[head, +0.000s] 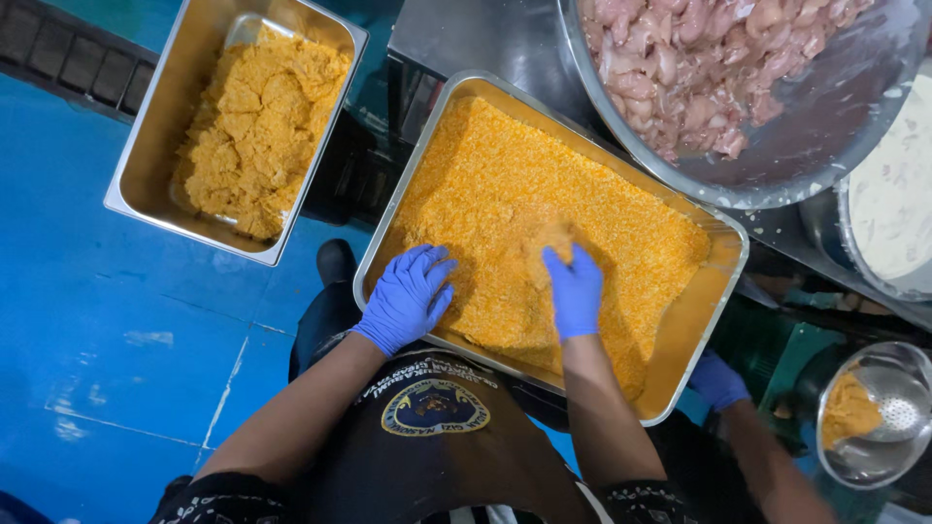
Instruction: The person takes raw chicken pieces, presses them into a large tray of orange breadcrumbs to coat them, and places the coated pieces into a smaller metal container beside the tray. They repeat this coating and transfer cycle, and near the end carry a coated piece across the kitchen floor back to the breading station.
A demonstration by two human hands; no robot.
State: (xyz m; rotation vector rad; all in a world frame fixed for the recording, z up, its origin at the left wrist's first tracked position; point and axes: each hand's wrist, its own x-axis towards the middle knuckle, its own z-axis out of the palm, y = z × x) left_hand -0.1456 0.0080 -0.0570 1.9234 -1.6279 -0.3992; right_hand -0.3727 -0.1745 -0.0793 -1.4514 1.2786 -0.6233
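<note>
Two gloved hands work in a tray of orange crumbs.

The left hand (408, 296) lies flat, fingers spread and holding nothing, on the crumbs (582, 194) near the tray's (723, 281) near edge. The right hand (573, 289) presses on a crumb-coated piece (549, 236) in the middle of the tray; whether it grips it I cannot tell. A second tray (146, 165) of coated pieces sits to the left, a bowl of raw meat (699, 58) beyond, and another person's gloved hand (718, 380) is at lower right.
</note>
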